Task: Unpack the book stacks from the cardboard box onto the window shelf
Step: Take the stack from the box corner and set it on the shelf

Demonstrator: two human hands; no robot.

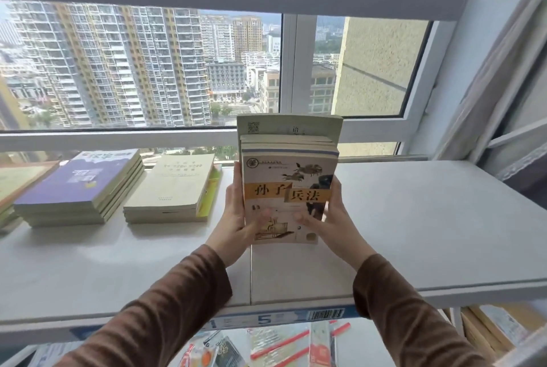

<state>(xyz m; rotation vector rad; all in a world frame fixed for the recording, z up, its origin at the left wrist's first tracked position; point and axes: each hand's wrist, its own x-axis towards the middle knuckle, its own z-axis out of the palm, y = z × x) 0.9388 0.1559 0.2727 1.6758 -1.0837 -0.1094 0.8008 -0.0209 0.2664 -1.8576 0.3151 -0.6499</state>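
Observation:
Both my hands hold one stack of books upright above the white window shelf; its front cover is cream with an orange band. My left hand grips the stack's left edge, thumb across the cover. My right hand grips the right edge the same way. Two stacks lie flat on the shelf to the left: one with a purple cover and one with a cream cover. The cardboard box shows at the bottom right, below the shelf, with book edges inside.
A window frame runs behind the shelf, with a grey blind above. More books lie at the far left edge. Below the shelf front lie papers and packets with red strips. The shelf's right half is bare white surface.

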